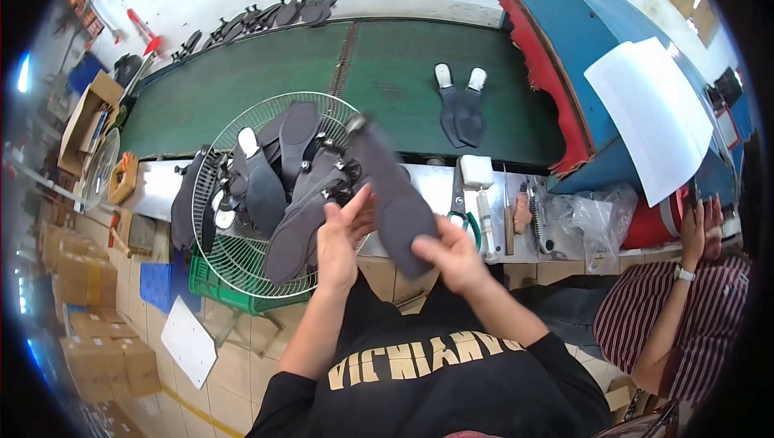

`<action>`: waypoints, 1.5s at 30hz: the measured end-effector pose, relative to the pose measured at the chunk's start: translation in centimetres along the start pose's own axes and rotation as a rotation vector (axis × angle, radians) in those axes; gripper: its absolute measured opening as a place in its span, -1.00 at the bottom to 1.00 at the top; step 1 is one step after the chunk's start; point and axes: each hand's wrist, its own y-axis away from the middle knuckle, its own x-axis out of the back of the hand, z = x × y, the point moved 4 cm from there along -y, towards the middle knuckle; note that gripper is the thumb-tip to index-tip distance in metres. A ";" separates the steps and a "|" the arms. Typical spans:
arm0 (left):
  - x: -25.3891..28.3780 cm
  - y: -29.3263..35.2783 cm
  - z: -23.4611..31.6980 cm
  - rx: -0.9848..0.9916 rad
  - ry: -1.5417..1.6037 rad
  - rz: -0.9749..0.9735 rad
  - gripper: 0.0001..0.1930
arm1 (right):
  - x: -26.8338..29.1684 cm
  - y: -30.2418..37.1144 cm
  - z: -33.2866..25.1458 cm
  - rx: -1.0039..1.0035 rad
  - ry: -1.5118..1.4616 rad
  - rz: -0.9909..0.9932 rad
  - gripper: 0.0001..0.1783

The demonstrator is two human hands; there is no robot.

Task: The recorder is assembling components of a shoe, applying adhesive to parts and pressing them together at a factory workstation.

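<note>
1 dark grey, flat, sole-shaped pc. (395, 200), narrow end motion-blurred, detail hard to make out. R grip (459, 261), bare hand: closed on pc.'s broad lower end, thumb on face, fingers mostly hidden behind. Pc. extends up & L from R grip, tilted. L grip (340, 240), bare hand: loosely spread, fingertips just beside pc.'s L edge; contact can't tell.

1 round white wire basket (238, 261), L of pc., w/ similar dark soles overlapping; exact qty. can't tell.
1 pr. dark grey soles w/ white heel ends (469, 120), on green belt (242, 75).
1 pr. green-handled scissors (474, 230), on silvery metal desk (157, 188), near R grip.
1 crumpled clear plastic bag (597, 216), R.
1 striped-shirt co-worker (637, 293), far R, partly cut off.
</note>
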 end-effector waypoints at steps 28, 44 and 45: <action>13.2 -12.1 9.5 -0.033 -1.774 0.472 -0.05 | 10.1 -6.8 -7.5 0.597 1.350 0.291 -0.65; 0.3 7.1 1.9 0.200 -0.252 -0.454 -0.36 | 0.0 2.0 -1.1 0.029 -0.087 -0.259 -0.19; 0.6 7.2 0.4 0.229 -0.234 -0.462 -0.36 | 0.5 2.1 -0.4 -0.050 -0.084 -0.199 -0.17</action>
